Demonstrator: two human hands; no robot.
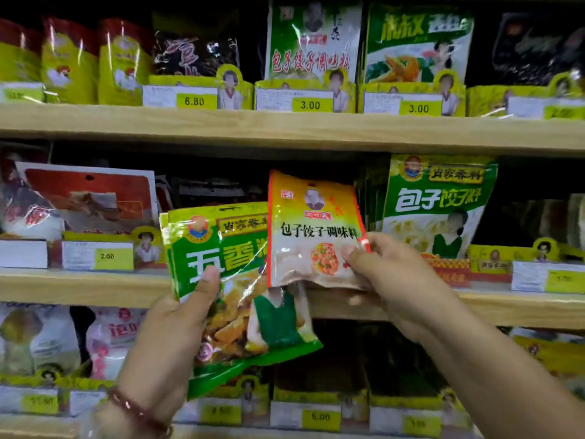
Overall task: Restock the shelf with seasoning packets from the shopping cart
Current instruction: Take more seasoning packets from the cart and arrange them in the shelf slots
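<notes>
My left hand (177, 315) grips a green seasoning packet (228, 299) by its left edge, thumb on the front, and holds it tilted in front of the middle shelf (79, 288). My right hand (395, 274) pinches an orange-and-white seasoning packet (313, 229) at its lower right corner. This packet stands upright, overlaps the green packet's top right corner and sits level with the dark gap in the middle shelf behind it. The shopping cart is out of view.
Wooden shelves hold rows of seasoning packets in yellow display trays with price tags. A green dumpling-seasoning packet (440, 204) stands just right of the gap, a red-and-white packet (88, 198) to its left. The upper shelf board (285, 128) runs overhead.
</notes>
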